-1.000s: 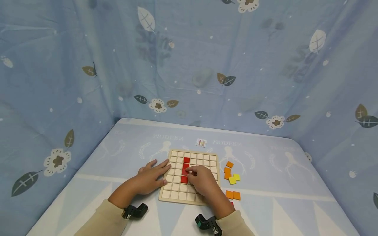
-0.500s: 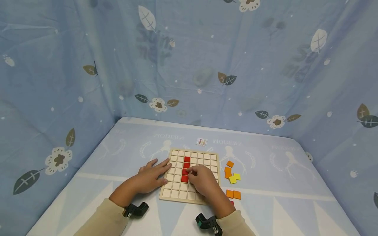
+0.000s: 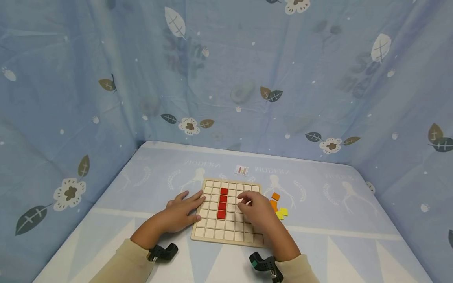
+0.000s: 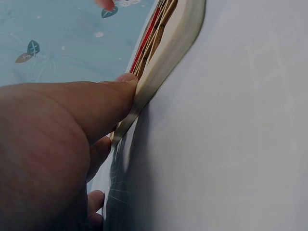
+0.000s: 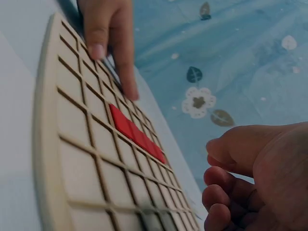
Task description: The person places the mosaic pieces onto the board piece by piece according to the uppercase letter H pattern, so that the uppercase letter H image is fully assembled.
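Observation:
A wooden grid board (image 3: 211, 238) lies on the table, with a column of several red square tiles (image 3: 222, 203) set in its cells. My left hand (image 3: 179, 213) rests on the board's left edge, its fingers spread and straight. In the left wrist view the thumb (image 4: 108, 98) touches the board's rim. Over the right half of the board hovers my right hand (image 3: 257, 209), fingers loosely bent, thumb and index finger apart, nothing between them. From the right wrist, the red tiles (image 5: 137, 137) appear as one flush row, away from the fingers.
Loose orange tiles (image 3: 275, 196) and yellow tiles (image 3: 284, 211) lie right of the board, partly hidden by the right hand and forearm. Behind the board is a small printed card (image 3: 241, 170). A patterned blue curtain (image 3: 226, 78) surrounds the table's back and sides.
My right hand has let go of the red tiles and moved right, leaving the whole red column visible. Its forearm now covers some loose tiles. The left hand stays put.

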Available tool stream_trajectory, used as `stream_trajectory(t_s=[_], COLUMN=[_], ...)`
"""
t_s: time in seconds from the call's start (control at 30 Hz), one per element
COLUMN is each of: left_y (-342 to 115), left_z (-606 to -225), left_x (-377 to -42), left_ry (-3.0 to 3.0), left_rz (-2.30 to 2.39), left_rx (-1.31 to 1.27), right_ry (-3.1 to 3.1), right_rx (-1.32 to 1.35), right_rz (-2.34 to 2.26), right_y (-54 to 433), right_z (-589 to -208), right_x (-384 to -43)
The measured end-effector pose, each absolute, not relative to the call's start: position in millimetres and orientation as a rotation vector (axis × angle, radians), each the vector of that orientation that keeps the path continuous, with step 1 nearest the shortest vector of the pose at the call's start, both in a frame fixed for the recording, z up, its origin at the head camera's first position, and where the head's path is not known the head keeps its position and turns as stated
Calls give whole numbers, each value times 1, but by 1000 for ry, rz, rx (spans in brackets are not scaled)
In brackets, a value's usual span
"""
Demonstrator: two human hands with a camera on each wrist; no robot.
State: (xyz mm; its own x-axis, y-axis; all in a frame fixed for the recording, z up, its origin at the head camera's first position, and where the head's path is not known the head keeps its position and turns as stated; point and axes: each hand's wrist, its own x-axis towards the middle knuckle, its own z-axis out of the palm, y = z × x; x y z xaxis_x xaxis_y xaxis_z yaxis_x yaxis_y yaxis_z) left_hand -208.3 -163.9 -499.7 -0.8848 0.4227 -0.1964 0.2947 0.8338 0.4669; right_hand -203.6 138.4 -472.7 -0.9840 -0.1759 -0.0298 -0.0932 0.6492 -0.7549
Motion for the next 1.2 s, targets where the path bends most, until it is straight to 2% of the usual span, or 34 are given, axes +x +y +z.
stream_trajectory(t_s=[0.33,0.57,0.93,1.2], left_y=[-164,-165,-165,-164], left_z=[-499,-501,-500,-499], left_x=[-209,-211,-212,-210], left_ry=[2720,2729,2728,2728], left_rz=[641,622,633,628], left_rx=[515,538,551,530], right_ry=[2695,2635,2572,2662], right_rx=[-123,-106,-317,-141], right_rz=[-1139,-1004,-864,-521], right_y=[210,237,242,226], right_z=[-454,-454,-457,-459], right_x=[-189,-176,-155,-147])
